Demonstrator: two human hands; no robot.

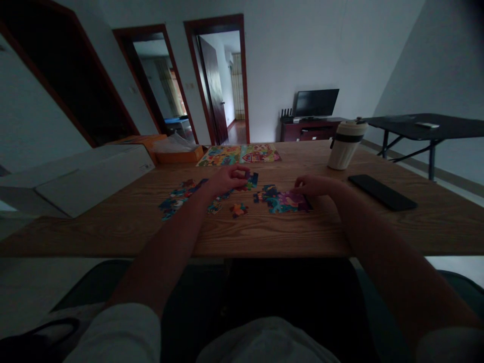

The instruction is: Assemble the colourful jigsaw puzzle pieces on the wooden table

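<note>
My left hand (227,181) is curled over the middle of the wooden table, with its fingertips pinching a small jigsaw piece (246,176). My right hand (314,185) rests with its fingers on a partly joined section of colourful jigsaw puzzle (282,201). Its fingertips cover that section's upper right part, and I cannot tell if they grip a piece. Left of my left hand lies another joined puzzle section (177,197), partly hidden by my forearm. A loose jigsaw piece (239,209) lies just below my left hand.
Two picture cards (238,155) lie at the table's far edge. A cream tumbler (346,145) and a black smartphone (382,192) stand and lie to the right. A white box (86,174) and an orange tissue box (177,151) sit at the left.
</note>
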